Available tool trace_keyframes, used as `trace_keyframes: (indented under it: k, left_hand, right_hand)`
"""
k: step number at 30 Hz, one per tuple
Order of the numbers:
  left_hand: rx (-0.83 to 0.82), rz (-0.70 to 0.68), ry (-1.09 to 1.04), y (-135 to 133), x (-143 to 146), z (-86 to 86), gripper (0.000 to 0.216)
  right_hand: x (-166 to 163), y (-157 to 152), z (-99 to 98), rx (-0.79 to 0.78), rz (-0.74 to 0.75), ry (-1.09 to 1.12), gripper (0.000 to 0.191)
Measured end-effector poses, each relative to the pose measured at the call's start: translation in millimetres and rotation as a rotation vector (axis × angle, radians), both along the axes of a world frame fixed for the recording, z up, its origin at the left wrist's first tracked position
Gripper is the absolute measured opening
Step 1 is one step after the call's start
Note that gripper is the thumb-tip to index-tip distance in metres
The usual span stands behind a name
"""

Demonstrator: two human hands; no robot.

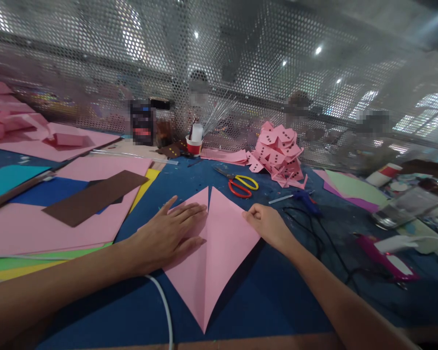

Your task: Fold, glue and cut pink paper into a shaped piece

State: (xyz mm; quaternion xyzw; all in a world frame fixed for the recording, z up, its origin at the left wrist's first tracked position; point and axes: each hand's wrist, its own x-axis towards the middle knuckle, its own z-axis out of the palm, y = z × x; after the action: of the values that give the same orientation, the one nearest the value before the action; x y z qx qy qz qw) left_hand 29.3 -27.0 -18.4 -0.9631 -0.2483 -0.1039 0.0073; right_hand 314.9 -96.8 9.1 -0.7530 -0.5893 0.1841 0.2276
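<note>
A pink sheet of paper (224,238) with a crease down its middle lies on the blue table, one corner pointing toward me. At its top, a narrow gap parts the two halves. My left hand (175,228) rests flat on the left half, fingers stretched out and pointing right. On the other side, my right hand (264,221) pinches the right corner, and that edge lifts slightly off the table. Just beyond the paper lie scissors (241,184) with one red and one yellow handle. Right of them is a blue glue gun (306,200) with a black cord.
Pink sheets (95,233) and a brown strip (95,197) are stacked at left. Folded pink pieces with dots (279,153) are piled at the back, near a red-and-white cup (194,146). A magenta tool (390,260) lies right. A white cable (164,301) crosses the front.
</note>
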Motion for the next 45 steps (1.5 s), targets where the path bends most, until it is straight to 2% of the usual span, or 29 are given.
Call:
trace_keyframes:
  k: [9,18,26,35,45]
  left_hand:
    - [-0.003,0.011,-0.040,15,-2,0.6,0.064]
    - [0.028,-0.024,-0.005,0,-3,0.7,0.064]
    - [0.038,-0.036,-0.025,2,-4,-3.1,0.065]
    - [0.052,-0.039,-0.014,2,-5,-2.3,0.064]
    - [0.038,-0.006,-0.043,12,-2,1.8,0.065]
  right_hand:
    - [5,-1,0.5,0.020,0.009,0.060,0.036]
    - [4,0,-1.7,0.012,-0.026,0.025,0.028]
    - [4,0,-3.2,0.013,-0.011,-0.033,0.024]
    - [0,-2,4.5,-0.019,-0.005,-0.062,0.021]
    - [7,-1,-1.9,0.024,0.016,0.146,0.028]
